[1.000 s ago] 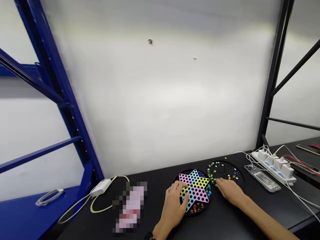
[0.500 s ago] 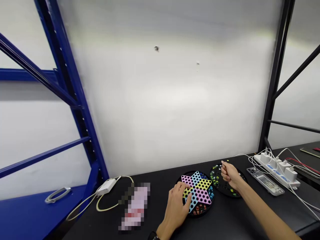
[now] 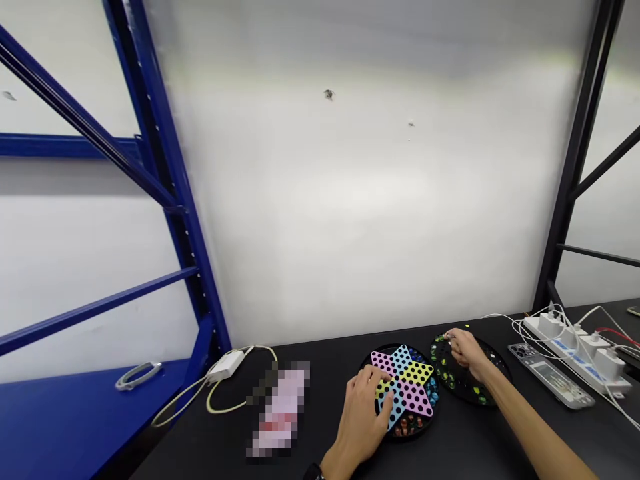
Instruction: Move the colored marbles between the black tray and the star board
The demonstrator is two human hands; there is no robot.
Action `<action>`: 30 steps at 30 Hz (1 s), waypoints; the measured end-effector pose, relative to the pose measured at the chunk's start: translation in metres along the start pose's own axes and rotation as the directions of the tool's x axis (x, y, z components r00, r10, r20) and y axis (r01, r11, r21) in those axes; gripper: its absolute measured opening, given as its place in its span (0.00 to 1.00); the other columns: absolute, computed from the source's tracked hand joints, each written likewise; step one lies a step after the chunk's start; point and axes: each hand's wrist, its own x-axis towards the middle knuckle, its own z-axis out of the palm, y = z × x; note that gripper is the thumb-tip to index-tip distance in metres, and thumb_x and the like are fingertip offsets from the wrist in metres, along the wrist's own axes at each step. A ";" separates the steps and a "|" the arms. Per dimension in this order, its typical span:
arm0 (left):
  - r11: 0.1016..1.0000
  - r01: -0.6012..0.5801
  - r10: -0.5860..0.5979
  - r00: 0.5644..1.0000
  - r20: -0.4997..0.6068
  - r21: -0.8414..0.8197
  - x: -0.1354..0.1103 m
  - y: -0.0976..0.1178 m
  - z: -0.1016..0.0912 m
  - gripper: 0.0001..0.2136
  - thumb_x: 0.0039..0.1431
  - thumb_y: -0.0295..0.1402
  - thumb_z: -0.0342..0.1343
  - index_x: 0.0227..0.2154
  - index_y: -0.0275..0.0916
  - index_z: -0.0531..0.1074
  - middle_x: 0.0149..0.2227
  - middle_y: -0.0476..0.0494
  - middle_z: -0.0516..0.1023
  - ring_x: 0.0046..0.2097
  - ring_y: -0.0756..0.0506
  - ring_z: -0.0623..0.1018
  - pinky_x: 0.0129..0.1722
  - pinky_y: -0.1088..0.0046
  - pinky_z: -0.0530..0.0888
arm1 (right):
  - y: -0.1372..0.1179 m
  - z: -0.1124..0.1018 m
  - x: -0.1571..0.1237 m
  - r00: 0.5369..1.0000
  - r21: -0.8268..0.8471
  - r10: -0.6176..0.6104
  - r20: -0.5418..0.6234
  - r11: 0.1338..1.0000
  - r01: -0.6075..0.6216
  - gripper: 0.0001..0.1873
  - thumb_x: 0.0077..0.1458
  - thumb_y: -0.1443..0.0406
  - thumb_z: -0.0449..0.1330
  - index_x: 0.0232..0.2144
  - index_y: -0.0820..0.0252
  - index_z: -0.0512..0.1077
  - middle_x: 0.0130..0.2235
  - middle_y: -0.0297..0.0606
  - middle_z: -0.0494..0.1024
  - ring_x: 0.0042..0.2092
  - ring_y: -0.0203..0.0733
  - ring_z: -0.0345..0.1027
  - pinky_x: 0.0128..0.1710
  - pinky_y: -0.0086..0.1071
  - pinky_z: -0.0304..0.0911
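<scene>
The star-patterned board (image 3: 404, 404), with pink, blue and yellow points full of dark holes, lies on a round black base (image 3: 367, 360) upon the black table (image 3: 200, 447). The left hand (image 3: 363, 413) rests on the board's left side, fingers a little bent and thumb spread apart from them, the thumb reaching the near blue point. Around the star, in the base, orange-red pieces (image 3: 410, 425) show at the near side and blue pieces (image 3: 435, 390) at the right. Just right of the board is a black round tray (image 3: 460, 383) with green pieces (image 3: 447, 379) scattered in it. The right hand (image 3: 467, 353) is over the tray's far part, fingers curled and thumb drawn close to the forefinger (I cannot tell whether the tips meet, or whether a piece is between them). Farther right of the board, past the tray, are a phone (image 3: 553, 381) and a white power strip (image 3: 575, 353) crowded with plugs and cables. Well left of the board lie a blurred-out pink item (image 3: 285, 407) and, beyond it, a white adapter (image 3: 227, 365) with a looping cord.
</scene>
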 end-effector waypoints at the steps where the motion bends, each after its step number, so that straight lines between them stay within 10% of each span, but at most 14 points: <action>1: 1.000 -0.001 0.001 1.000 0.004 -0.005 0.000 0.000 0.000 0.08 0.64 0.34 0.47 0.41 0.44 0.69 0.45 0.43 0.74 0.48 0.40 0.74 0.51 0.58 0.69 | 0.000 -0.002 0.003 1.000 0.002 0.011 -0.011 1.000 -0.011 0.18 0.58 0.52 0.41 0.29 0.54 0.65 0.19 0.25 0.58 0.17 0.34 0.47 0.19 0.27 0.48; 13: 0.998 -0.019 0.021 0.999 -0.036 0.059 0.000 -0.001 -0.001 0.06 0.63 0.33 0.49 0.40 0.45 0.70 0.43 0.45 0.76 0.47 0.41 0.75 0.49 0.61 0.72 | 0.010 0.022 0.013 0.992 -0.375 -0.121 0.033 0.919 0.125 0.04 0.48 0.64 0.61 0.29 0.55 0.70 0.29 0.33 0.73 0.36 0.44 0.69 0.39 0.34 0.58; 22: 0.999 -0.007 0.008 1.000 -0.022 0.043 0.001 -0.002 -0.001 0.06 0.63 0.33 0.49 0.40 0.44 0.70 0.44 0.44 0.75 0.47 0.41 0.75 0.49 0.61 0.71 | 0.017 -0.006 0.037 0.994 -0.323 -0.066 -0.087 0.946 0.034 0.23 0.61 0.57 0.34 0.38 0.58 0.66 0.25 0.33 0.70 0.18 0.35 0.56 0.20 0.30 0.53; 30: 0.999 -0.008 0.011 0.998 -0.059 0.048 0.001 -0.003 -0.001 0.07 0.64 0.33 0.48 0.40 0.44 0.71 0.43 0.44 0.76 0.46 0.41 0.76 0.48 0.61 0.72 | 0.025 -0.016 0.037 0.999 -0.622 -0.027 -0.032 0.783 0.002 0.11 0.61 0.61 0.49 0.39 0.57 0.69 0.37 0.45 0.76 0.40 0.50 0.72 0.40 0.39 0.60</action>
